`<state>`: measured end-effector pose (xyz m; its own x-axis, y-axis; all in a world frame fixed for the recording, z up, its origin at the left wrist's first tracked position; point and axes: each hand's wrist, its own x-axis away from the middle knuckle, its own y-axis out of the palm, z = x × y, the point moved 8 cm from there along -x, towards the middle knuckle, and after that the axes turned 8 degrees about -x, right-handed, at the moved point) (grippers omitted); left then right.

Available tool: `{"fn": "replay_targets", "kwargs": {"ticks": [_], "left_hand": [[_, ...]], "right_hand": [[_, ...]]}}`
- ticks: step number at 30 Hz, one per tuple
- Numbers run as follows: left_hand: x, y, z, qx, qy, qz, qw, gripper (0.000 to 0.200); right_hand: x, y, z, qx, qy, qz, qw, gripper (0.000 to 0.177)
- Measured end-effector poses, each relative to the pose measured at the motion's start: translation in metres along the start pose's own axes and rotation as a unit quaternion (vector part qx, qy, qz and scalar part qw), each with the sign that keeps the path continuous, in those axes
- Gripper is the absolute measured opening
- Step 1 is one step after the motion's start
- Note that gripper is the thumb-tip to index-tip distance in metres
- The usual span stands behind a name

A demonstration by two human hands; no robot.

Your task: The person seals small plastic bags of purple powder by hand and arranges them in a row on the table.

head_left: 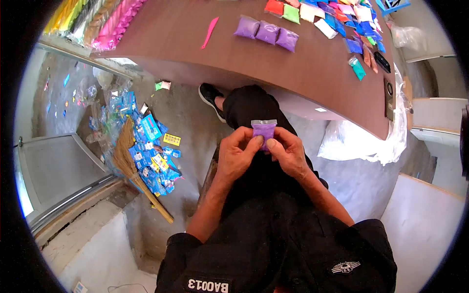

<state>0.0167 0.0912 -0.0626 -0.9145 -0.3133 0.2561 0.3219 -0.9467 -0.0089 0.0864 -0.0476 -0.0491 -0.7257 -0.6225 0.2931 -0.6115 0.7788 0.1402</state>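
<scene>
A small clear packet of purple clay-like material [264,129] is pinched between my two hands above my lap, its sealed top edge pointing away from me. My left hand [238,152] grips its left side with thumb and fingers. On the right side, my right hand [288,150] holds it the same way, the thumb pressing on the front. Beyond, on the brown table, three larger purple packets [267,33] lie in a row. Left of them is a pink plastic strip, perhaps a small knife [210,32].
Many coloured packets [337,17] crowd the table's far right, near a black phone-like object [382,62]. Shiny coloured bundles [93,22] lie at the far left. On the floor are a broom [128,151], blue wrappers [151,128] and white plastic sheeting [342,141].
</scene>
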Motion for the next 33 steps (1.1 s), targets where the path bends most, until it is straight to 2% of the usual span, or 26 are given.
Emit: {"fn": "replay_targets", "kwargs": {"ticks": [3,6,8,10,13,21,26,28,33], "left_hand": [[-0.001,-0.006,0.002,-0.028,0.013,-0.009,0.999,0.014],[-0.001,-0.006,0.002,-0.002,-0.015,-0.012,1.000,0.015],[-0.001,-0.009,0.001,0.026,-0.025,0.020,0.999,0.015],[-0.002,-0.012,-0.005,0.038,-0.032,0.025,0.998,0.015],[-0.005,-0.016,-0.009,0.054,-0.032,0.038,0.997,0.015],[-0.007,-0.014,0.005,-0.031,0.023,0.038,0.999,0.013],[-0.002,0.004,0.000,0.062,-0.035,0.034,0.997,0.015],[0.000,0.009,-0.003,0.056,-0.036,0.030,0.997,0.016],[0.004,0.013,0.003,0.057,-0.053,0.044,0.996,0.015]], "right_hand": [[-0.006,0.005,-0.002,0.005,0.013,-0.006,1.000,0.027],[-0.010,0.007,-0.001,0.002,0.018,-0.003,1.000,0.026],[-0.014,0.006,0.002,0.004,0.019,-0.001,1.000,0.025],[-0.017,0.009,-0.001,0.081,-0.021,-0.023,0.996,0.024],[-0.022,0.013,-0.004,0.080,-0.009,-0.032,0.996,0.026],[-0.023,0.008,-0.006,0.001,0.009,-0.030,1.000,0.027],[-0.016,-0.008,-0.004,-0.004,0.012,-0.027,1.000,0.025],[-0.014,-0.008,-0.012,-0.051,-0.013,-0.036,0.998,0.023],[-0.011,-0.010,-0.003,-0.065,-0.030,-0.049,0.996,0.024]]}}
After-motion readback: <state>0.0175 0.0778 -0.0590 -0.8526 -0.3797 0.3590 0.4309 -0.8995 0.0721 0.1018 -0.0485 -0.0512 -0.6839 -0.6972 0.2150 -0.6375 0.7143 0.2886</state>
